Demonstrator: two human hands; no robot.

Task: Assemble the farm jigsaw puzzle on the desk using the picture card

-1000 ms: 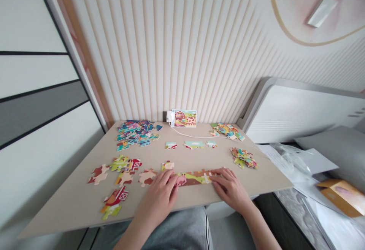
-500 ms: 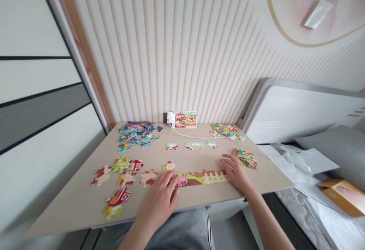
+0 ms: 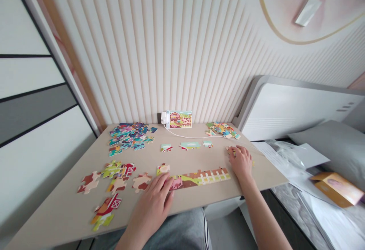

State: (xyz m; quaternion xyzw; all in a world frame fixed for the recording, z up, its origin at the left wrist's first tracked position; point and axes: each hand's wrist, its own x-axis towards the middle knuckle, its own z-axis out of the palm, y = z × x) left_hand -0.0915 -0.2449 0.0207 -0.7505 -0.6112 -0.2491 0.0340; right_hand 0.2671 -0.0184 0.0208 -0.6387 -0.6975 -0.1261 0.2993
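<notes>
"What sort of place is this?"

"A home, by the look of it a bedroom. There's a pale headboard (image 3: 299, 107) at the right of the frame, with a grey pillow (image 3: 332, 141) in front of it."

"And the lower right?"

"A grey patterned mattress (image 3: 287, 209), with loose papers (image 3: 327, 215) and a yellow box (image 3: 338, 189) on it."

"What about the rest?"

"White cabinet panels (image 3: 31, 128) on the left, a cream ribbed wall (image 3: 176, 45) behind, and a worktop (image 3: 188, 159) against it carrying jigsaw pieces (image 3: 128, 136). All quite domestic."
</notes>
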